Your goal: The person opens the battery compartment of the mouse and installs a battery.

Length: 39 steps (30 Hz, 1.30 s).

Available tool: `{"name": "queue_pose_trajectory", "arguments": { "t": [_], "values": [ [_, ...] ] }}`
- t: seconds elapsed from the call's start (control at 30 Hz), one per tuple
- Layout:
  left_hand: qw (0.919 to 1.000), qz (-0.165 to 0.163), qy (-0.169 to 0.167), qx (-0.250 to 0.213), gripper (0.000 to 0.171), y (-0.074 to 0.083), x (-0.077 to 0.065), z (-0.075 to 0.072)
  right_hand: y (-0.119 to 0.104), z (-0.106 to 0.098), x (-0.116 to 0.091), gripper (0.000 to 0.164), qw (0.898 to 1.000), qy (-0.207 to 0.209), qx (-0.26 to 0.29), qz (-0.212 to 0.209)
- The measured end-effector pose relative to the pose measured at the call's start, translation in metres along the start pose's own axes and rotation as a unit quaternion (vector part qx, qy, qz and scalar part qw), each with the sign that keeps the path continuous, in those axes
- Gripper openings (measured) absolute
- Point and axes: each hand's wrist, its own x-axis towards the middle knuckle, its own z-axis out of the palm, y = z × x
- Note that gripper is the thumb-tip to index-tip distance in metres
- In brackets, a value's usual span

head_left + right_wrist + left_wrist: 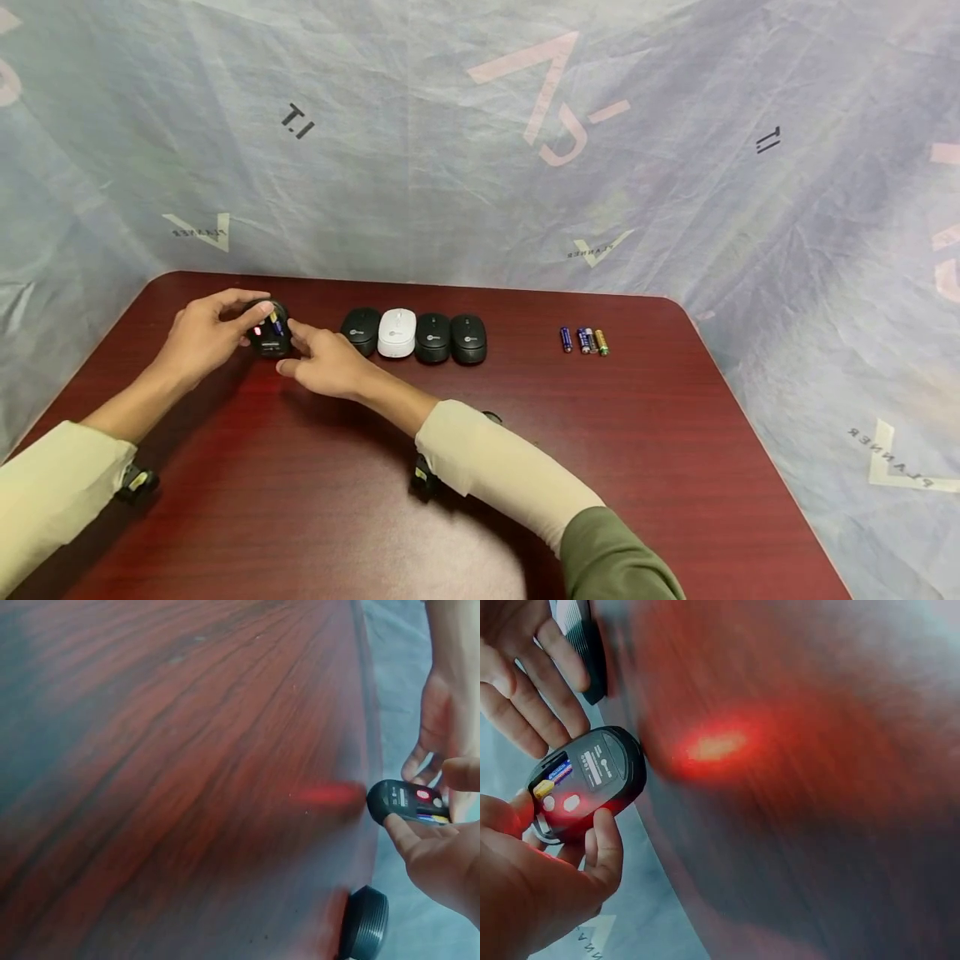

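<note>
- While the black mouse (pixel 604 769) is pinched between the thumb and fingers of the left hand (pixel 544 874), its underside is exposed; it is held over the far left part of the table (pixel 300 475).
- By the fingers of the right hand (pixel 326 358), laid fairly straight, the mouse's edge is touched; nothing is gripped there, and light support seems sufficient.
- As a battery (pixel 553 780) is visible in the uncovered slot, its seating is best checked with gentle pressure, the mouse being braced from behind.
- Because a red light (pixel 571 803) is lit, power is presumably reaching the mouse; the beam is best aimed away from the eyes.
- Contact with the nearby row of mice (pixel 397 333) should be avoided.
</note>
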Motion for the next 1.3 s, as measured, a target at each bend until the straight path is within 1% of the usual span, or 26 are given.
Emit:
{"name": "queue_pose_trajectory", "arguments": {
  "t": [0.17,0.3,0.4,0.5,0.63,0.7,0.83,1.03,1.1,1.17,1.3],
  "values": [
    [0.9992,-0.04,-0.003,0.005,0.064,-0.004,0.016,0.008,0.002,0.003,0.006,0.078,0.997,-0.004,0.078,0.003],
    [0.9973,-0.07,-0.022,0.001,0.068,-0.008,0.022,0.012,0.002,0.007,0.011,0.082,0.989,-0.021,0.149,0.012],
    [0.9965,-0.079,-0.029,0.001,0.07,-0.01,0.023,0.013,0.001,0.01,0.015,0.084,0.982,-0.028,0.186,0.02],
    [0.9962,-0.078,-0.04,0.005,0.072,-0.013,0.024,0.012,0.001,0.011,0.019,0.083,0.977,-0.03,0.207,0.031],
    [0.9952,-0.079,-0.059,0.007,0.076,-0.017,0.025,0.012,0.003,0.011,0.022,0.082,0.975,-0.032,0.216,0.047],
    [0.9948,-0.08,-0.062,0.008,0.077,-0.018,0.025,0.013,0.005,0.012,0.022,0.082,0.975,-0.031,0.213,0.054],
    [0.9945,-0.084,-0.062,0.006,0.079,-0.019,0.026,0.014,0.01,0.012,0.022,0.082,0.976,-0.026,0.211,0.055],
    [0.9947,-0.088,-0.052,0.007,0.079,-0.02,0.024,0.014,0.015,0.008,0.016,0.083,0.98,-0.026,0.195,0.041],
    [0.9956,-0.081,-0.044,0.014,0.077,-0.02,0.023,0.014,0.016,0.006,0.013,0.083,0.98,-0.026,0.192,0.036],
    [0.9969,-0.067,-0.032,0.026,0.074,-0.021,0.022,0.014,0.018,0.003,0.01,0.083,0.981,-0.028,0.191,0.032],
    [0.9985,-0.027,-0.008,0.048,0.065,-0.019,0.018,0.012,0.024,-0.003,0.003,0.08,0.983,-0.03,0.18,0.021]
  ]
}}
